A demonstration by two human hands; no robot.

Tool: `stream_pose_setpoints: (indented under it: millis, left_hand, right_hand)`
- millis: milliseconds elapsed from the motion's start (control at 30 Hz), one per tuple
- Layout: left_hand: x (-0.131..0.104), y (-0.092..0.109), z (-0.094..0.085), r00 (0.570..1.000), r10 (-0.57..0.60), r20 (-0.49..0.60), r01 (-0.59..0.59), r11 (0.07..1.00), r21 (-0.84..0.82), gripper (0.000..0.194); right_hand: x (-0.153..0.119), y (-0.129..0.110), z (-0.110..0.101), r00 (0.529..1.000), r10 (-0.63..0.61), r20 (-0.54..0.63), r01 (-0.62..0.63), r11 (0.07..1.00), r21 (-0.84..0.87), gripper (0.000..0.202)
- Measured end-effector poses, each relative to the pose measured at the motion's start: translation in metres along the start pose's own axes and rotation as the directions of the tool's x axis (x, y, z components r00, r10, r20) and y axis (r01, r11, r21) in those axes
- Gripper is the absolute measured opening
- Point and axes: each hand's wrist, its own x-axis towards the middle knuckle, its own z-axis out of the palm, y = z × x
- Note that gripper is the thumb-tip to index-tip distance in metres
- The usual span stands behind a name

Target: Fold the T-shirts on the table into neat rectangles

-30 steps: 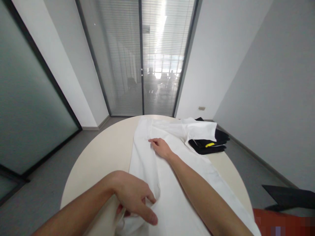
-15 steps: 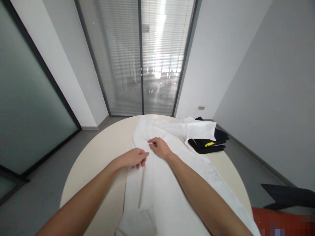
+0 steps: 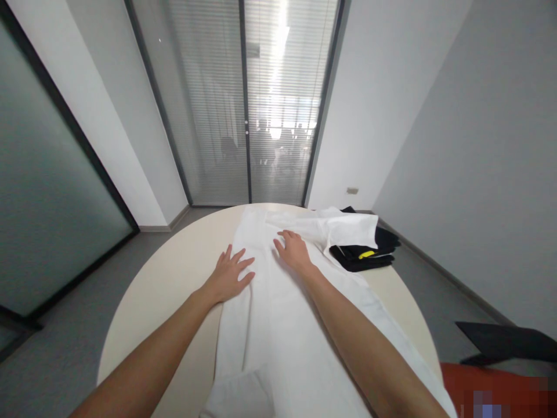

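Note:
A long white garment (image 3: 296, 325) with sleeves lies spread over the round table, its near end running out of the bottom of the view. One sleeve (image 3: 348, 226) stretches to the right, over a stack of black folded cloth. Another sleeve seems folded down along the left side, with its cuff end (image 3: 243, 395) near the bottom. My left hand (image 3: 230, 276) rests with spread fingers at the garment's left edge. On the upper middle of the garment lies my right hand (image 3: 293, 249), fingers apart and holding nothing.
The pale round table (image 3: 174, 278) shows its rim at left and right. Black folded cloth (image 3: 361, 261) with a yellow mark is stacked at the right edge. A red seat (image 3: 478, 389) with a black armrest (image 3: 505, 341) stands at lower right. Behind is a glass door (image 3: 217, 116) with blinds.
Both hands have opened from a pinched pose. My left hand has shifted left to the garment's edge, and my right hand has moved slightly right and away from me.

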Motion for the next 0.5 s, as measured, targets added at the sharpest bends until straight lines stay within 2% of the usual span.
stream_pose_setpoints:
  millis: [67,133,267,400,433,500]
  left_hand:
    - [-0.003,0.006,-0.003,0.990,0.130,0.056,-0.127,0.991,-0.049,0.056]
    - [-0.006,0.012,-0.005,0.964,0.241,0.117,-0.230,0.968,-0.095,0.057]
    - [-0.012,0.019,-0.010,0.931,0.317,0.179,-0.304,0.948,-0.096,0.067]
    - [-0.013,0.015,-0.015,0.911,0.360,0.199,-0.342,0.932,-0.119,0.072]
    - [-0.011,0.013,-0.015,0.915,0.359,0.186,-0.338,0.931,-0.137,0.069]
    - [-0.005,0.007,-0.011,0.948,0.300,0.110,-0.281,0.946,-0.164,0.059]
  right_hand:
    - [0.013,0.016,-0.022,0.988,0.076,-0.137,-0.082,0.996,-0.042,0.040]
    - [0.025,0.037,-0.047,0.956,0.160,-0.244,-0.189,0.977,-0.101,0.040]
    - [0.046,0.086,-0.094,0.862,0.340,-0.377,-0.430,0.884,-0.185,0.043]
    - [0.059,0.130,-0.120,0.749,0.563,-0.350,-0.644,0.744,-0.180,0.053]
    - [0.060,0.138,-0.123,0.713,0.624,-0.319,-0.690,0.706,-0.160,0.056]
    - [0.062,0.150,-0.126,0.667,0.699,-0.259,-0.741,0.658,-0.133,0.057]
